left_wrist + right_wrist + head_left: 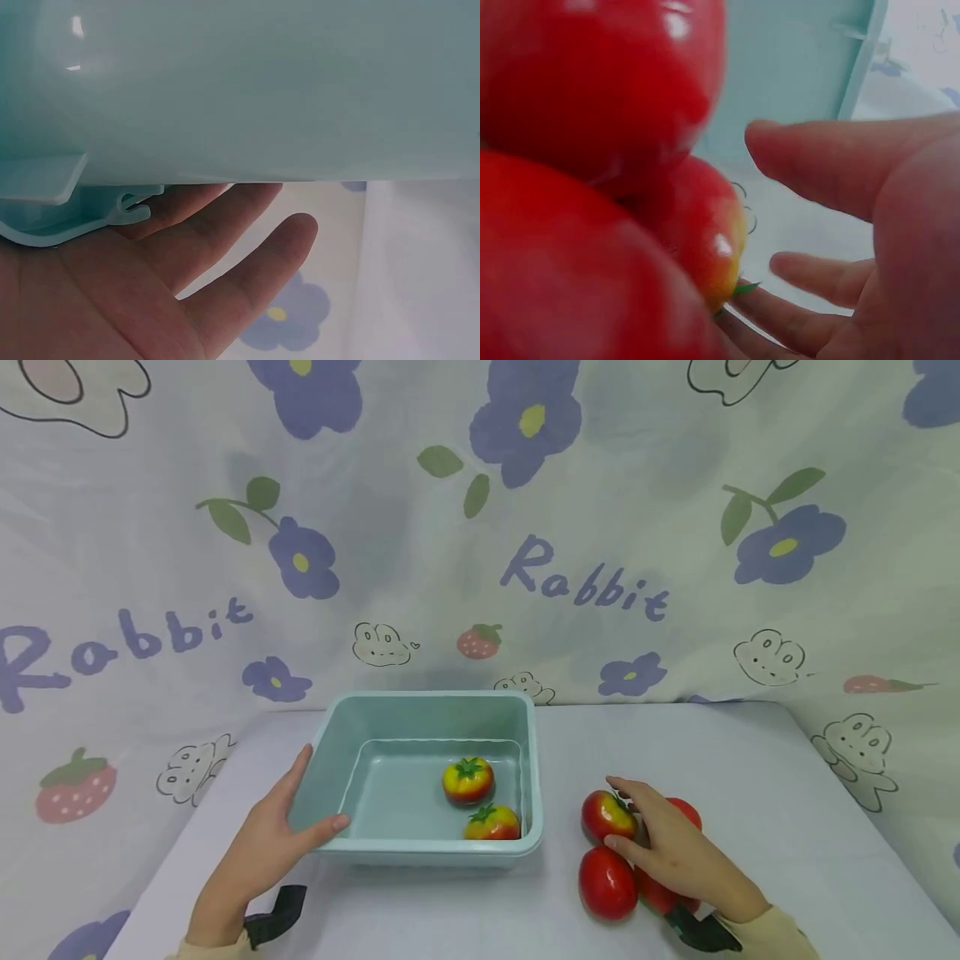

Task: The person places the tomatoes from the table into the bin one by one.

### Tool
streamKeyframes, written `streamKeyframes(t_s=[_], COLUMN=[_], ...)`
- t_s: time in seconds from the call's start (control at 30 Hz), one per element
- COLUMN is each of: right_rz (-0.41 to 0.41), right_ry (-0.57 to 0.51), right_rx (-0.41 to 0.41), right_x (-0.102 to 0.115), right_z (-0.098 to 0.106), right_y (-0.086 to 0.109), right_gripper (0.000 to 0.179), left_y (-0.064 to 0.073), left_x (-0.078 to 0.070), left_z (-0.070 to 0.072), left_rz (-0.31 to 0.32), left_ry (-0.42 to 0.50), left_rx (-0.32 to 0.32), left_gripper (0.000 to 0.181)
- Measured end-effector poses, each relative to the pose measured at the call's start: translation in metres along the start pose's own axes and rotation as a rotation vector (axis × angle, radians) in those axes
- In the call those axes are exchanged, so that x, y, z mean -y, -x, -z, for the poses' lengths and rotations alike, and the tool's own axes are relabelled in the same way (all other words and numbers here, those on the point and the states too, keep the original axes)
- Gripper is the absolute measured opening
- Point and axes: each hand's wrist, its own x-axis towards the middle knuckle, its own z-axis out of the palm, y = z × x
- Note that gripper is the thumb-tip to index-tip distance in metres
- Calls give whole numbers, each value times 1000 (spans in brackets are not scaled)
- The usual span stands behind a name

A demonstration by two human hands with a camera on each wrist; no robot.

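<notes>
My left hand (pixel 262 839) holds the light-blue plastic bin (pixel 427 852) at its front left corner, thumb over the rim and fingers along the outside. In the left wrist view, the left hand's fingers (pixel 255 274) extend loosely beside the bin wall. To the right of the bin, my right hand (pixel 675 843) spreads around a red-and-yellow toy tomato (pixel 603 817) with a green stem. A gap shows between the right thumb (pixel 817 157) and that tomato (pixel 712 240) in the right wrist view. Red tomatoes (pixel 607 885) lie beside and under this hand, partly hidden.
Two red-and-yellow tomatoes, one farther back (pixel 468 781) and one nearer (pixel 492 823), sit in the bin's right half. A white cloth covers the table (pixel 427 918). Behind it hangs a patterned curtain (pixel 420 560).
</notes>
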Motion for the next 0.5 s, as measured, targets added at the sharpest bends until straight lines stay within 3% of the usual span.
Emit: streamKeyframes(t_s=[0.2,0.5], right_rz=[42,19], right_ry=[78,108], right_rx=[-21,6], right_x=[-4,-4], right_z=[-5,-12], right_y=[-3,-3], right_gripper=[68,59], left_y=[1,0], left_x=[-1,0], left_z=[2,0], left_rz=[7,-9], left_ry=[-10,-8], left_rx=[-4,-7], left_gripper=[97,96])
